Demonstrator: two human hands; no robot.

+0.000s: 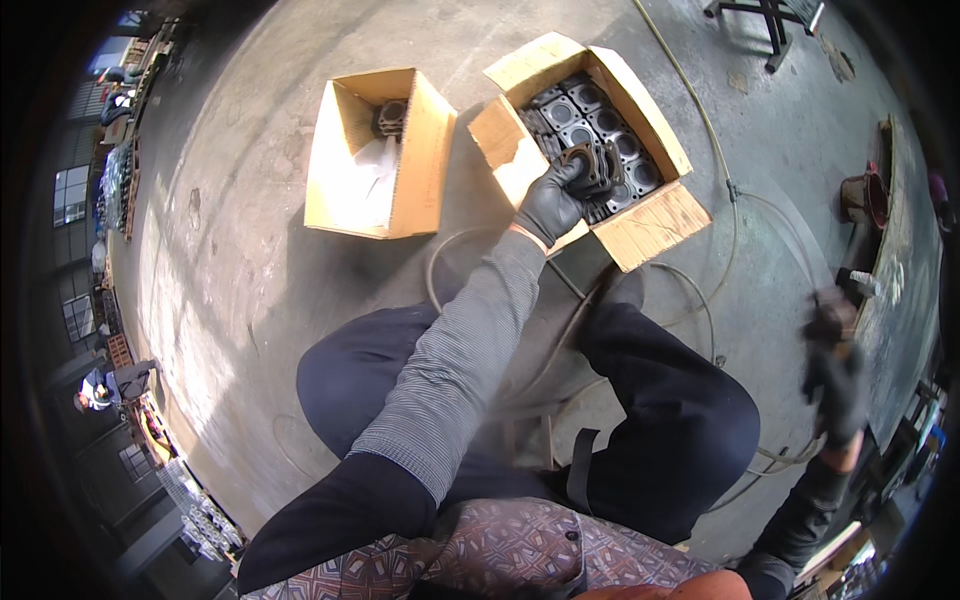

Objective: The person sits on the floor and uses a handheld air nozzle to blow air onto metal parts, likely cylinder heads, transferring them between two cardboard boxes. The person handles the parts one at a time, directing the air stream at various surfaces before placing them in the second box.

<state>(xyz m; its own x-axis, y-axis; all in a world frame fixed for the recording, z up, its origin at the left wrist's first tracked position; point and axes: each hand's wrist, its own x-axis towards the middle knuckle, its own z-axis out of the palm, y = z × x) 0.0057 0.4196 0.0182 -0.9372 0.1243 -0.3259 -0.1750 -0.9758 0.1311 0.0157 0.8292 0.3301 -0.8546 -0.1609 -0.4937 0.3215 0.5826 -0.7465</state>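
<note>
My left hand point(551, 207), in a black glove, reaches over the open cardboard box point(645, 110) at the upper middle. Its fingers are closed round a dark finned metal cylinder point(603, 168) with a square flange. Below that piece, rows of similar metal cylinders point(628, 147) with round bores fill the box. Far to the right, my right hand point(838, 390), also gloved, is smeared by motion beside a low bench. A dark brownish shape point(832, 312) shows at its fingers, too blurred to name.
A second open cardboard box point(425, 160) stands to the left, with a finned cylinder point(392, 117) and white sheeting inside. A hose point(722, 150) runs across the floor and loops near my legs. A bucket point(866, 197) stands at the right. Another person point(97, 388) is at far left.
</note>
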